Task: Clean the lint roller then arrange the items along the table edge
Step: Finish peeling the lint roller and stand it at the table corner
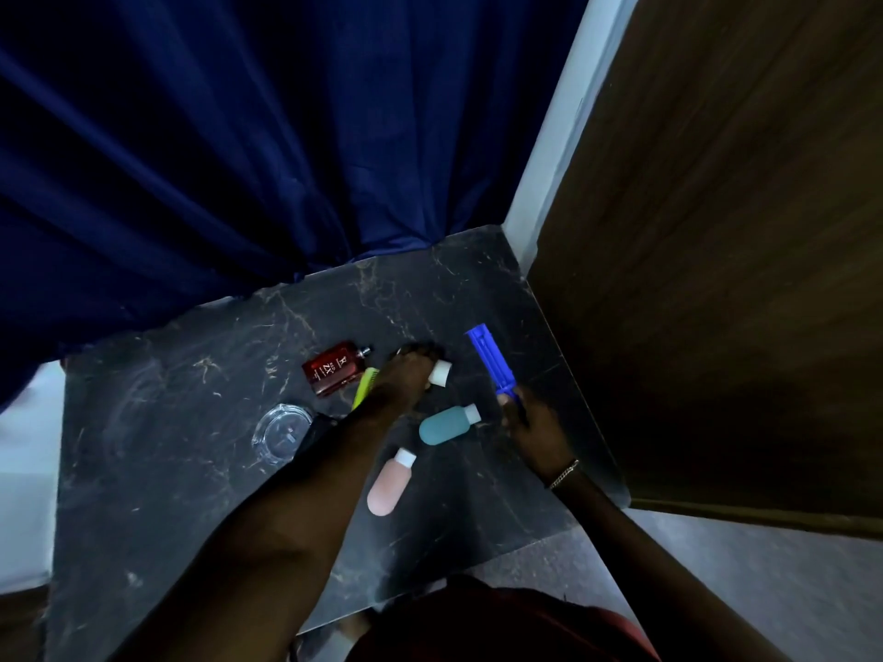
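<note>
On the dark marble table (191, 470) my right hand (523, 422) grips the lower end of a blue lint roller (492, 363), which lies pointing away from me near the right edge. My left hand (406, 375) reaches across the middle and closes on a small bottle whose white cap (440, 372) sticks out from under my fingers; the bottle's body is hidden. A teal bottle (446, 425) and a pink bottle (389, 484), both white-capped, lie nearer to me. A red perfume bottle (334, 370) lies to the left, with a yellow-green comb (364, 387) partly under my left wrist.
A clear glass ashtray (282, 434) sits at the left of the items, and a black object (317, 432) lies beside it under my forearm. A dark blue curtain (239, 160) hangs along the far edge. A brown wooden panel (716, 279) bounds the table's right side.
</note>
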A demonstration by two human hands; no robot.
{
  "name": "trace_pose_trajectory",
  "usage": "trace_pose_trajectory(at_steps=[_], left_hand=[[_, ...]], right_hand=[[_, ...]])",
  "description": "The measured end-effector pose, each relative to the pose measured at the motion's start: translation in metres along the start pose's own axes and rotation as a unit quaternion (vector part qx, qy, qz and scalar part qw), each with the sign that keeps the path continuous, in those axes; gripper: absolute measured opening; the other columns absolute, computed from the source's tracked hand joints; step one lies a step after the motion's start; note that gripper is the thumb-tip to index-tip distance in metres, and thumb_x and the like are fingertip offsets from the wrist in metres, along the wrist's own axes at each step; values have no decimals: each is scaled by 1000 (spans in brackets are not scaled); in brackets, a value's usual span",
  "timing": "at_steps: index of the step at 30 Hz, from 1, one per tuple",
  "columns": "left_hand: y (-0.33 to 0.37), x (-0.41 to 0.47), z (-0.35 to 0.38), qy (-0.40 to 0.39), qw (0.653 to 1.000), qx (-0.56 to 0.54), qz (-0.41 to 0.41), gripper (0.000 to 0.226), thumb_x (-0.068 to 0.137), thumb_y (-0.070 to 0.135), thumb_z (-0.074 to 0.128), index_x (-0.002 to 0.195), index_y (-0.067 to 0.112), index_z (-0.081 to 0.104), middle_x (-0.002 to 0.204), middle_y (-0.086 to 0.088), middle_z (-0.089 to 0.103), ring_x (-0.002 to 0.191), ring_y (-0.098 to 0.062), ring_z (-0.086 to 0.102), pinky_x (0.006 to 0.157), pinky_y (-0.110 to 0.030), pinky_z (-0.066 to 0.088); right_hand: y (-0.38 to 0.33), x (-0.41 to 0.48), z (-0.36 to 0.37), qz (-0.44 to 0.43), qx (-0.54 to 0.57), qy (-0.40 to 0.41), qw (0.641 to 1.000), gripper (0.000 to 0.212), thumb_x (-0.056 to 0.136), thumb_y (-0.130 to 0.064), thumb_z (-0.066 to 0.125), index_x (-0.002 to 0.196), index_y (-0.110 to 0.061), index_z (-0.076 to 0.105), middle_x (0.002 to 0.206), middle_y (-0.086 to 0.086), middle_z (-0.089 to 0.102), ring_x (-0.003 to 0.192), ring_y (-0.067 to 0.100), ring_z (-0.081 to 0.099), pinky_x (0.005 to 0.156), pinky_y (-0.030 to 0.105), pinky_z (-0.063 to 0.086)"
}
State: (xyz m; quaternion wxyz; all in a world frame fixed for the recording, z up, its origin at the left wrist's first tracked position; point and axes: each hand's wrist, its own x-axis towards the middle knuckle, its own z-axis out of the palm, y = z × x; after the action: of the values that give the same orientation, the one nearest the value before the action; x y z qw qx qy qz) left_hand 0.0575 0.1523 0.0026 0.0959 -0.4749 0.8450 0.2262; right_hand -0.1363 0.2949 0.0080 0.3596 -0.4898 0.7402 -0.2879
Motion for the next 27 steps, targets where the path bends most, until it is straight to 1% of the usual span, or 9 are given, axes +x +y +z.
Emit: trace_pose_trajectory(at_steps=[5, 8, 10, 14, 17, 19, 21, 24, 27], left_hand=[[-1, -1, -21, 29, 994, -108, -15, 56, 90, 9, 68, 144, 16, 55, 143, -13, 60, 131, -33, 58, 110, -40, 46], [-1, -4, -38, 51, 985, -162, -5, 54, 90, 11, 71, 141, 16, 57, 142, -12, 61, 130, -31, 58, 111, -42, 46], [-2, -10, -47, 66, 980, -189, 9, 54, 89, 13, 73, 140, 16, 57, 140, -10, 61, 129, -29, 58, 110, -44, 46], [-8, -36, -61, 114, 965, -234, 45, 53, 89, 18, 75, 139, 21, 58, 135, -3, 62, 123, -20, 59, 109, -40, 47], [-12, -62, -70, 134, 962, -232, 51, 57, 88, 24, 78, 141, 23, 58, 135, -1, 57, 123, -19, 58, 110, -37, 46], [-13, -79, -74, 142, 963, -225, 49, 59, 87, 25, 80, 142, 23, 58, 137, -2, 56, 125, -20, 58, 110, -37, 46], [-14, -98, -78, 158, 962, -219, 46, 59, 86, 25, 80, 141, 24, 59, 134, -1, 58, 122, -19, 59, 107, -38, 49], [-17, -122, -81, 178, 964, -191, 39, 60, 86, 25, 77, 142, 23, 58, 131, -1, 62, 121, -23, 59, 106, -39, 48], [-21, -142, -84, 198, 972, -124, 30, 62, 85, 25, 75, 144, 23, 56, 130, -1, 64, 123, -27, 55, 114, -42, 37]], right_hand=[[1, 2, -2, -8, 7, 12, 1000, 16, 101, -32, 52, 105, -21, 63, 75, -9, 61, 65, 4, 58, 69, 28, 48], [-5, -2, -7, -24, 4, 11, 1000, 14, 101, -34, 51, 102, -23, 61, 69, -7, 61, 60, 1, 57, 65, 26, 49], [-10, -5, -14, -45, -9, 7, 999, 13, 101, -36, 51, 100, -26, 59, 69, -7, 61, 60, 0, 59, 63, 18, 45], [-23, -15, -28, -95, -60, -6, 994, 16, 101, -37, 50, 100, -23, 60, 74, -9, 61, 64, 1, 56, 64, 19, 39], [-35, -24, -38, -133, -75, -17, 988, 21, 100, -37, 51, 111, -22, 63, 74, -16, 56, 68, 2, 56, 68, 21, 40], [-43, -31, -45, -150, -84, -32, 985, 24, 100, -39, 51, 114, -23, 63, 76, -16, 58, 71, 7, 62, 69, 26, 47], [-53, -37, -50, -163, -107, -56, 979, 26, 100, -42, 49, 117, -26, 61, 80, -14, 63, 78, 14, 70, 71, 31, 53], [-63, -45, -54, -188, -141, -84, 969, 30, 101, -46, 46, 123, -30, 58, 96, -5, 75, 90, 19, 73, 76, 37, 56], [-76, -50, -54, -211, -180, -107, 955, 37, 99, -50, 42, 127, -31, 56, 104, 0, 76, 96, 26, 73, 78, 42, 57]])
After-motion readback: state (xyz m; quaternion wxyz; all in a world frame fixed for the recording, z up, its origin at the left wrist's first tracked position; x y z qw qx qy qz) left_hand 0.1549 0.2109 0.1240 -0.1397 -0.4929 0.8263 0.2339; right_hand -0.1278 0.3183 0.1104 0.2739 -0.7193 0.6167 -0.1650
